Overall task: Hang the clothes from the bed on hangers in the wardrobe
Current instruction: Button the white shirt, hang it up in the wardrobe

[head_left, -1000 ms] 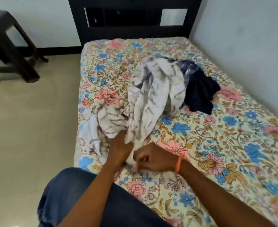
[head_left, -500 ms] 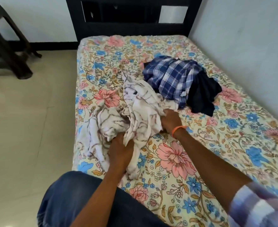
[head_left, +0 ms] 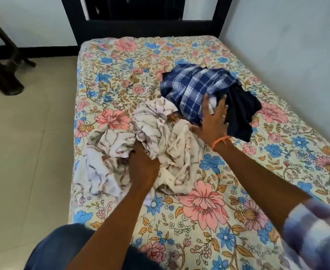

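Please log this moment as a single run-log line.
left hand: grips white garment | right hand: open over plaid shirt | dark garment: on bed | hung: none visible

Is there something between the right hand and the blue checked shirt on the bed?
Nothing visible. The right hand, fingers spread, reaches over the blue-and-white checked shirt and the dark navy garment beside it. The left hand grips the crumpled white brown-patterned cloth.
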`<state>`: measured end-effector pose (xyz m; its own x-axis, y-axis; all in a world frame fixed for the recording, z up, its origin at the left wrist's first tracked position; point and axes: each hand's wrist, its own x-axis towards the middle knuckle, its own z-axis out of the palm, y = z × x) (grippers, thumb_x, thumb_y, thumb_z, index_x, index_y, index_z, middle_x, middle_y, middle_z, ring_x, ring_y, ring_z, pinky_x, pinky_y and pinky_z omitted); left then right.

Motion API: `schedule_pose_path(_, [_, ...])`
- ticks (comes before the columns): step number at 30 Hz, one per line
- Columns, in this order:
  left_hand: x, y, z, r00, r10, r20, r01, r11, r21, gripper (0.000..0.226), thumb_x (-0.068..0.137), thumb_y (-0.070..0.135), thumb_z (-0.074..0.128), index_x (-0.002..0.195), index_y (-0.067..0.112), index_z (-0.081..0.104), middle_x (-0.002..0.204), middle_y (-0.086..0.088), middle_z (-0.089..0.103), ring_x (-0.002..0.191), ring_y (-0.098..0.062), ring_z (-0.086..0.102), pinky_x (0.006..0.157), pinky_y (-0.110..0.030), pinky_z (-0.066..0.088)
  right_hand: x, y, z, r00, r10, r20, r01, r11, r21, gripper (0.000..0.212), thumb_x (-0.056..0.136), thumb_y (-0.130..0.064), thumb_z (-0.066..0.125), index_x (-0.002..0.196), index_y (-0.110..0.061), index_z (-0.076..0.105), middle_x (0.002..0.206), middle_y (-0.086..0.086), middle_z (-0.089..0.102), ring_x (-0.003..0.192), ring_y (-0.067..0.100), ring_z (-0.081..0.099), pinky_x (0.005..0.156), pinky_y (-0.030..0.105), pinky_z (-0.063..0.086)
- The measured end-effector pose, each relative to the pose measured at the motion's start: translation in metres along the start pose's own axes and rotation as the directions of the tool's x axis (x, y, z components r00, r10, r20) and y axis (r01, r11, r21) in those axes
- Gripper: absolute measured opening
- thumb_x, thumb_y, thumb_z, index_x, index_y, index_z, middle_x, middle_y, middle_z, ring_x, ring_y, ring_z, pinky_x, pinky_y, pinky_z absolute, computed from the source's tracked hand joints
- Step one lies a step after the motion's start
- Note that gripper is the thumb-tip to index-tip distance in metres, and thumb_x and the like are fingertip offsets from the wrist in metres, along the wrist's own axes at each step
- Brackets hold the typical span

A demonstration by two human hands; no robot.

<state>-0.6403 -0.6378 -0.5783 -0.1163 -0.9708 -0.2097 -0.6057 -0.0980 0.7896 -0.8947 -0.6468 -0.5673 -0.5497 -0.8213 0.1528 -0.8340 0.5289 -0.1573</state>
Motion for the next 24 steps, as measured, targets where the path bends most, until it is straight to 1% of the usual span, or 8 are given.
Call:
schedule_pose_path(4, [0.011,-0.003,0.005,0.999,-0.043,0.011,0.042,0.997,0.059,0.088,0.079,0.022,0.066,0.152,0.014,0.018,0.123,-0.019,0.058,0.100,-0.038,0.061,0.076,-0.044,0.055,0.068,0.005,0.024,1.000,0.005,-0.008,-0.007,0.976,-0.217,0.092,0.094,-0.004,0.058,0.156,-0.034,-0.002,0.159,0.025,-0.021,0.146,0.053,-0.007,0.096,0.074,0.039])
schedule_pose_path(7, [0.015,-0.005,0.007,0.998,-0.057,0.006,0.056,0.994,0.099,0.084,0.080,0.026,0.065,0.151,0.015,0.020,0.116,-0.017,0.061,0.094,-0.038,0.063,0.073,-0.043,0.056,0.123,-0.004,0.004,0.988,0.134,-0.072,-0.144,0.975,-0.169,0.087,0.094,0.008,0.045,0.157,-0.031,-0.001,0.161,0.022,-0.021,0.148,0.050,-0.002,0.096,0.072,0.041])
schedule_pose_path(12, [0.020,-0.007,0.006,0.995,-0.097,0.037,0.095,0.994,0.061,0.091,0.081,0.032,0.065,0.154,0.015,0.014,0.116,-0.017,0.063,0.095,-0.035,0.065,0.075,-0.044,0.057,0.162,-0.042,-0.029,0.901,0.432,-0.045,-0.421,0.893,0.157,0.084,0.100,-0.027,0.056,0.158,-0.028,-0.005,0.162,0.024,-0.009,0.149,0.046,0.000,0.103,0.079,0.020])
schedule_pose_path(14, [0.018,-0.005,0.002,0.994,-0.087,0.067,0.085,0.996,0.033,0.096,0.079,0.040,0.069,0.154,0.015,0.015,0.120,-0.017,0.062,0.098,-0.036,0.065,0.077,-0.046,0.057,0.143,-0.052,-0.027,0.958,0.272,0.088,-0.282,0.950,0.133,0.099,0.092,-0.039,0.065,0.157,-0.023,-0.007,0.162,0.023,-0.014,0.149,0.045,-0.009,0.106,0.079,0.009])
schedule_pose_path(16, [0.015,-0.004,-0.003,0.992,-0.077,0.098,0.081,0.996,-0.034,0.100,0.074,0.052,0.073,0.151,0.016,0.021,0.130,-0.013,0.060,0.109,-0.035,0.062,0.087,-0.048,0.055,0.106,-0.055,-0.018,0.975,0.114,0.191,-0.154,0.966,0.210,0.086,0.090,-0.049,0.063,0.156,-0.023,0.014,0.163,0.020,-0.006,0.150,0.042,-0.004,0.109,0.073,0.008])
schedule_pose_path(19, [0.003,0.000,-0.014,0.991,-0.027,0.131,0.056,0.973,-0.225,0.107,0.063,0.065,0.077,0.149,0.024,0.029,0.143,0.000,0.052,0.127,-0.025,0.053,0.103,-0.045,0.047,0.022,-0.062,-0.011,0.998,0.000,0.061,-0.036,0.806,0.590,0.062,0.083,-0.070,0.059,0.110,-0.014,0.066,0.131,0.005,0.049,0.120,0.022,0.047,0.103,0.042,0.039])
schedule_pose_path(21, [-0.008,0.001,-0.022,0.991,-0.007,0.132,0.046,0.955,-0.295,0.106,0.063,0.065,0.078,0.150,0.029,0.029,0.148,0.003,0.047,0.130,-0.022,0.049,0.107,-0.043,0.043,-0.048,-0.076,-0.013,0.991,-0.086,0.098,-0.013,0.682,0.731,0.056,0.079,-0.068,0.066,0.098,-0.015,0.067,0.110,0.003,0.057,0.098,0.013,0.054,0.085,0.028,0.043])
schedule_pose_path(24, [-0.026,-0.001,-0.034,0.984,-0.030,0.173,0.091,0.930,-0.357,0.092,0.073,0.044,0.082,0.148,0.026,0.031,0.145,-0.002,0.048,0.128,-0.025,0.051,0.103,-0.042,0.045,-0.116,-0.095,-0.014,0.946,-0.203,0.253,-0.038,0.706,0.707,0.048,0.072,-0.072,0.069,0.081,-0.026,0.056,0.084,-0.005,0.052,0.073,0.009,0.050,0.061,0.020,0.034])
